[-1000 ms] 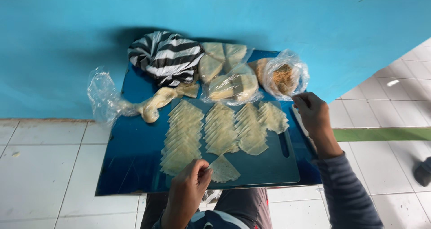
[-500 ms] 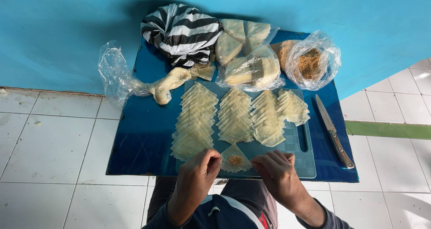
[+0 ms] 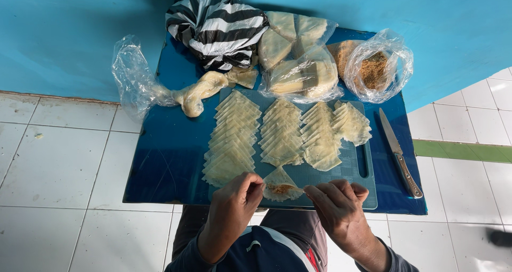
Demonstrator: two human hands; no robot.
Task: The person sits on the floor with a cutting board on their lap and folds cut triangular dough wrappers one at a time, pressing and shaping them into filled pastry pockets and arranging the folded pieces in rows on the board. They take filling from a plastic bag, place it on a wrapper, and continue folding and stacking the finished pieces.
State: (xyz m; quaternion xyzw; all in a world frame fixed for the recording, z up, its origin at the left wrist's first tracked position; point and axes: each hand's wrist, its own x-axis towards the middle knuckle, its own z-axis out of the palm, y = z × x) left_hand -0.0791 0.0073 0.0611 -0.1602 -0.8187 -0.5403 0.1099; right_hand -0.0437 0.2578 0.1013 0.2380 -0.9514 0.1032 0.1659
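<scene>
— Pale pastry wrapper point(image 3: 279, 185) with brown filling: where is it?

— At the near edge of the blue cutting board point(image 3: 349, 168), on the blue bench point(image 3: 165, 160). Left hand point(image 3: 234, 202) pinches its left corner; right hand point(image 3: 336, 205) pinches the right edge, fingers closed on it.

— And around it?

— Rows of folded wrappers point(image 3: 277, 133) lie just beyond. A knife point(image 3: 400, 153) lies right of the board. Farther back: a striped bag point(image 3: 213, 26), a clear bag of brown filling point(image 3: 376, 69), and dough in plastic point(image 3: 197, 93).
</scene>
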